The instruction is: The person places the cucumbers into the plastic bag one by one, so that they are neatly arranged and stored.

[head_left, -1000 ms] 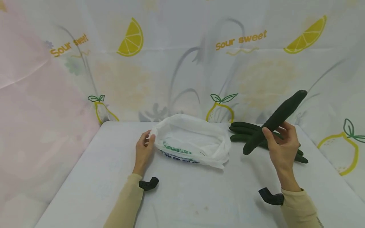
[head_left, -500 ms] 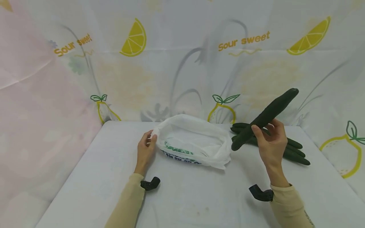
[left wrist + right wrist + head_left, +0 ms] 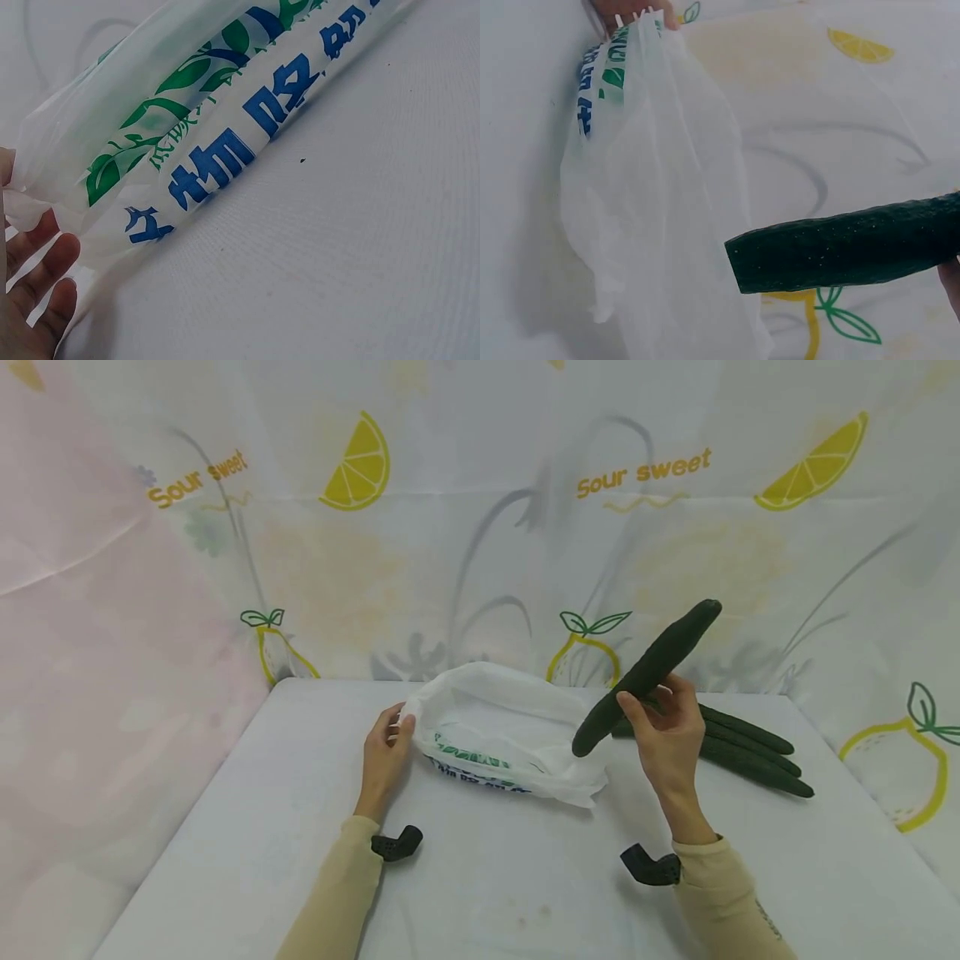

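A white plastic bag (image 3: 495,685) with green and blue print lies on the table, its mouth spread wide. My left hand (image 3: 386,764) pinches the left end of its rim; in the left wrist view, fingers (image 3: 56,259) show beside the thin plastic. Between the thumb and fingers of my right hand (image 3: 670,747) is a dark green cucumber (image 3: 656,668), raised and slanting. Its lower end overlaps the right side of the bag in the head view. The right wrist view shows that blunt end of the cucumber (image 3: 840,247) close to the bag (image 3: 652,217).
Several more cucumbers (image 3: 750,764) lie side by side on the table, partly behind my right hand. A white cloth covers the table (image 3: 510,877). Behind it hangs a lemon-print curtain (image 3: 465,543), with a pinkish part at the left.
My right hand has carried the cucumber leftward from over the other cucumbers to the bag's right edge. My left hand keeps its hold on the rim.
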Demonstrator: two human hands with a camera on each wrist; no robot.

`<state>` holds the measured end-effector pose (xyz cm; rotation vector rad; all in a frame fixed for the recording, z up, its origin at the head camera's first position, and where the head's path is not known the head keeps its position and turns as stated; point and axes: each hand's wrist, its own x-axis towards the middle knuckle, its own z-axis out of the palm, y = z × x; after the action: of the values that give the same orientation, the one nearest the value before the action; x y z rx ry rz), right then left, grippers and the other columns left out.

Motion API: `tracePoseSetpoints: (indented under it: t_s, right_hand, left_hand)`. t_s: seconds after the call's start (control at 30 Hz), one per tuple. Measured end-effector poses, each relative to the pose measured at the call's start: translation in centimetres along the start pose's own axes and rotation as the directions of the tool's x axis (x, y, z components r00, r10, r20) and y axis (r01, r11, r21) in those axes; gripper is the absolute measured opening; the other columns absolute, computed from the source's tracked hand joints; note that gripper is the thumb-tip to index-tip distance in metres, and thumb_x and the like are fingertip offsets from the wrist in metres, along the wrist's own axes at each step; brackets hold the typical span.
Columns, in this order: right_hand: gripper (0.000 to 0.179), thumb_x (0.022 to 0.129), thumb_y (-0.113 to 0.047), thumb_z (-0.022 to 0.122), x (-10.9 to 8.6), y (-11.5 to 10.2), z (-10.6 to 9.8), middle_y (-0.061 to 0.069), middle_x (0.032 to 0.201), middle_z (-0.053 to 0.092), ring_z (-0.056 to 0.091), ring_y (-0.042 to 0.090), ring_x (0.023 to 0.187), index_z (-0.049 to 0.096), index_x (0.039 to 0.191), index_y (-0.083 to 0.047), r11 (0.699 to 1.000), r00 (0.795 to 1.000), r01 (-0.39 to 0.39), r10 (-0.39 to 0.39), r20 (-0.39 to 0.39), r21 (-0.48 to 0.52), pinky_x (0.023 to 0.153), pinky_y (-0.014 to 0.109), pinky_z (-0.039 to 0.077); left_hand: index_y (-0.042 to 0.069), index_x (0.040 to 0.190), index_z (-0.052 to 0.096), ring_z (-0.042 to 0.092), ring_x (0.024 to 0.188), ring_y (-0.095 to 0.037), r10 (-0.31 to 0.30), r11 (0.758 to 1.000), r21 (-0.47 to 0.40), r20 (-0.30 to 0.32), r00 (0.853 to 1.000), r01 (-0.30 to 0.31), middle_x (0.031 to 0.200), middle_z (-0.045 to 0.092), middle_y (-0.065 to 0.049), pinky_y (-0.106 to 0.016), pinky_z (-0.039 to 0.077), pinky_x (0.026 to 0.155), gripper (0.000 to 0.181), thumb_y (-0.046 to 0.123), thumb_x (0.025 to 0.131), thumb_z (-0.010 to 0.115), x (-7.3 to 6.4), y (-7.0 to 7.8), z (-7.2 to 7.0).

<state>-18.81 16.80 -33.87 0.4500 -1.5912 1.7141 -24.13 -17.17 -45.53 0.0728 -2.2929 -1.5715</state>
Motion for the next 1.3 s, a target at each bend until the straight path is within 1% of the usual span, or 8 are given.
tracePoseSetpoints:
  t_s: [0.17,0.43,0.53,0.77,0.83,1.0,1.1,1.3]
  right_hand:
    - [0.043,0.076,0.018,0.065,-0.5,0.3,0.9,-0.004,0.104,0.06,0.06,0.009,0.093,0.052,0.116,0.013,0.999,0.999,0.001,0.001,0.045,-0.055,0.08,0.019,0.052]
    - [0.042,0.078,0.011,0.068,-0.9,0.3,2.0,-0.011,0.105,0.061,0.061,0.007,0.096,0.054,0.118,0.01,0.985,0.991,-0.034,0.056,0.124,-0.17,0.082,0.019,0.052]
    - [0.04,0.078,0.008,0.07,-1.2,0.2,2.2,-0.007,0.103,0.063,0.061,0.006,0.096,0.056,0.116,0.009,0.975,0.986,-0.018,0.054,0.157,-0.223,0.081,0.019,0.052]
    - [0.042,0.075,0.01,0.072,-1.6,0.1,2.7,0.021,0.103,0.061,0.06,0.002,0.098,0.058,0.114,0.01,0.959,0.968,0.04,0.032,0.247,-0.28,0.082,0.02,0.052]
    - [0.043,0.073,0.011,0.073,-1.7,0.5,2.7,0.022,0.103,0.061,0.06,0.003,0.098,0.058,0.114,0.009,0.958,0.965,0.049,0.027,0.26,-0.283,0.081,0.021,0.053]
    - [0.048,0.073,0.006,0.076,-1.8,2.6,2.8,0.016,0.107,0.063,0.062,0.013,0.097,0.06,0.118,0.001,0.948,0.956,0.085,0.008,0.292,-0.306,0.08,0.022,0.053]
    - [0.05,0.075,-0.002,0.077,-1.9,3.3,3.0,0.011,0.109,0.063,0.063,0.018,0.097,0.061,0.122,-0.006,0.933,0.945,0.113,0.006,0.327,-0.341,0.079,0.021,0.053]
    - [0.053,0.078,-0.011,0.077,-2.4,3.7,3.6,0.008,0.111,0.063,0.062,0.02,0.096,0.058,0.128,-0.009,0.882,0.9,0.217,-0.014,0.436,-0.419,0.074,0.029,0.055]
  left_hand:
    - [0.014,0.129,0.055,0.057,0.097,-0.021,-0.001,1.0,0.003,0.011,1.0,0.001,0.116,0.059,-0.011,-0.033,0.046,0.085,0.041,0.037,0.096,0.053,0.0,0.0,0.0]
    - [0.016,0.129,0.055,0.058,0.095,-0.019,0.005,1.0,-0.005,0.005,1.0,-0.005,0.114,0.059,-0.009,-0.023,0.045,0.08,0.04,0.037,0.095,0.054,0.0,0.1,-0.4]
    - [0.016,0.129,0.055,0.057,0.094,-0.018,0.008,1.0,-0.001,0.016,1.0,-0.008,0.114,0.059,-0.009,-0.02,0.044,0.078,0.04,0.038,0.095,0.054,0.1,0.0,-0.3]
    - [0.015,0.13,0.054,0.056,0.092,-0.016,0.031,0.999,-0.01,0.036,0.999,-0.03,0.115,0.059,-0.01,-0.017,0.044,0.075,0.041,0.037,0.095,0.054,0.0,0.0,0.0]
    - [0.015,0.131,0.053,0.055,0.092,-0.016,0.035,0.999,-0.015,0.042,0.999,-0.034,0.115,0.058,-0.01,-0.017,0.044,0.075,0.041,0.037,0.095,0.054,0.0,0.0,0.0]
    - [0.016,0.131,0.053,0.054,0.089,-0.012,0.03,1.0,-0.01,0.048,0.998,-0.029,0.114,0.059,-0.009,-0.015,0.043,0.074,0.041,0.036,0.095,0.054,0.0,0.2,-0.1]
    - [0.013,0.131,0.053,0.053,0.088,-0.01,0.016,0.999,-0.033,0.064,0.998,-0.014,0.114,0.058,-0.011,-0.014,0.042,0.073,0.04,0.032,0.096,0.054,-0.1,0.5,-0.2]
    - [0.003,0.131,0.052,0.052,0.079,-0.003,0.008,0.994,-0.106,0.089,0.996,0.001,0.111,0.055,-0.015,-0.016,0.046,0.065,0.038,0.019,0.096,0.055,-1.1,2.9,-0.4]
